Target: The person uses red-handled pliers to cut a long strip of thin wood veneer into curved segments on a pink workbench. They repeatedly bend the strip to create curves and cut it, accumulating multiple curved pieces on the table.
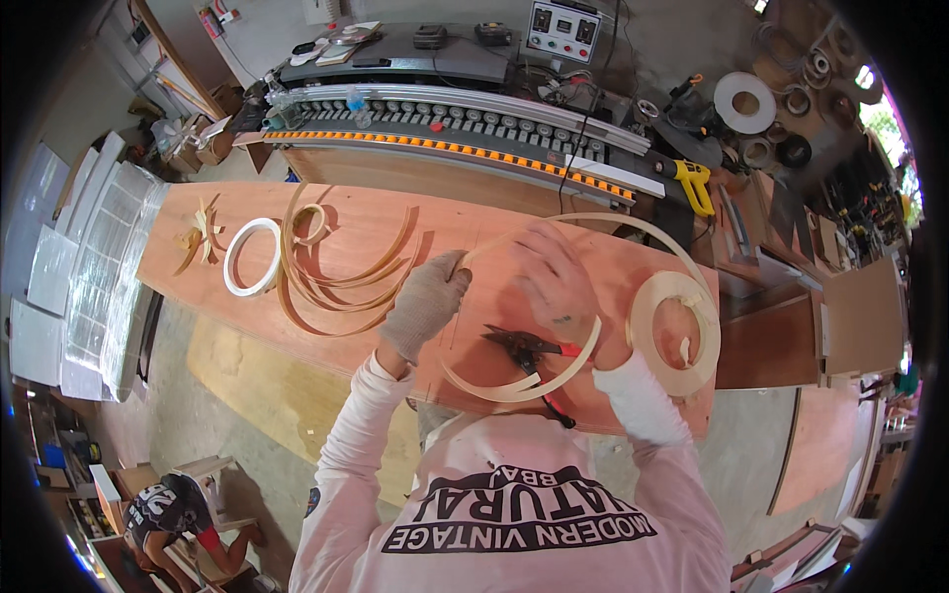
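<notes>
My left hand (426, 302), in a grey knit glove, is closed with thumb and fingers pinching a thin cream strip of edge banding (643, 224). That strip arcs over the table toward a flat cream roll (646, 341) on the right. My bare right hand (552, 279) is over the table beside the strip, its fingers smeared by motion. Below it, a curved piece of cream banding (514, 392) lies near my right wrist. Red-handled snips (529, 348) rest on the wood between my forearms, partly covered by that curved piece.
On the wooden tabletop (386, 212) lie loose tan strips (341, 294), a white ring-shaped roll (229, 259) and a small tan roll (310, 224). Beyond stands a long machine with rollers (445, 114); a yellow heat gun (695, 185) sits at its right. Another person (173, 519) crouches lower left.
</notes>
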Action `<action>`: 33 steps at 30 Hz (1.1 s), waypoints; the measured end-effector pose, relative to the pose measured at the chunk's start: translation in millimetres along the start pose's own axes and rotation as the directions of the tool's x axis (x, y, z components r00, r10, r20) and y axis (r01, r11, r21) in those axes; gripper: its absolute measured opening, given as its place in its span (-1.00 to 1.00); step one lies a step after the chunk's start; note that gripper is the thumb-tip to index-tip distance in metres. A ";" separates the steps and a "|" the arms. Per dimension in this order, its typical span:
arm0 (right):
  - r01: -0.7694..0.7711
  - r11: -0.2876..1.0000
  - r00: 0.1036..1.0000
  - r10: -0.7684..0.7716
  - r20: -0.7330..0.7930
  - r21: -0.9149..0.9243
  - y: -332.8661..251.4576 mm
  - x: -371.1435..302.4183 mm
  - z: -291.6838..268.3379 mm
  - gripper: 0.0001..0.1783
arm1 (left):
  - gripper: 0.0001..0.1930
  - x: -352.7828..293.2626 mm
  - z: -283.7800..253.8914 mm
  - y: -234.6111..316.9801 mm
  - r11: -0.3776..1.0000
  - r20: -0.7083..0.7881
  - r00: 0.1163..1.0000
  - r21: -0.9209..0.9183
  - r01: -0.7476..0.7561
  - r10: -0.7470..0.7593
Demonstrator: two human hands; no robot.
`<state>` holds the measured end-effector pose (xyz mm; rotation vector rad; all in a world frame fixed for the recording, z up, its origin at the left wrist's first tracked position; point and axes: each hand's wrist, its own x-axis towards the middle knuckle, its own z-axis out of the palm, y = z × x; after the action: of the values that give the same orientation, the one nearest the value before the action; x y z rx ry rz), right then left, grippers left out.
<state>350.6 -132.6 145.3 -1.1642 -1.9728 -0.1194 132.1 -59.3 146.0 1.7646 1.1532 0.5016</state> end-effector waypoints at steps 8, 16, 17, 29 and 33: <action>0.016 1.000 0.888 -0.007 0.460 -0.014 46.1 30.0 34.8 -0.51 | -0.55 5.2 -13.5 13.8 0.939 0.123 0.965 0.233 -0.254 0.231; -0.323 0.939 0.877 0.250 0.411 0.117 135.2 33.6 19.8 -0.53 | -0.60 -53.2 -54.8 -39.2 0.848 0.230 0.961 -0.469 0.246 -0.152; -0.345 0.936 0.844 0.277 0.459 0.069 140.8 36.6 23.3 -0.54 | -0.62 -60.8 -56.9 -47.9 0.783 0.236 0.959 -0.562 0.266 -0.156; -0.071 0.988 0.995 0.080 0.067 -0.137 24.3 17.1 56.9 -0.36 | -0.73 -72.8 -9.8 -67.5 0.339 0.168 0.960 -0.910 0.239 -0.224; -0.614 0.681 0.700 0.237 0.674 0.399 -59.5 -27.8 29.6 -0.56 | -0.80 -64.3 -10.4 -61.1 0.259 0.141 0.958 -0.944 0.206 -0.248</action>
<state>293.8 -172.0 124.9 -1.2818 -1.8882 1.1947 64.3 -102.9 107.5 0.4743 0.7743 0.8231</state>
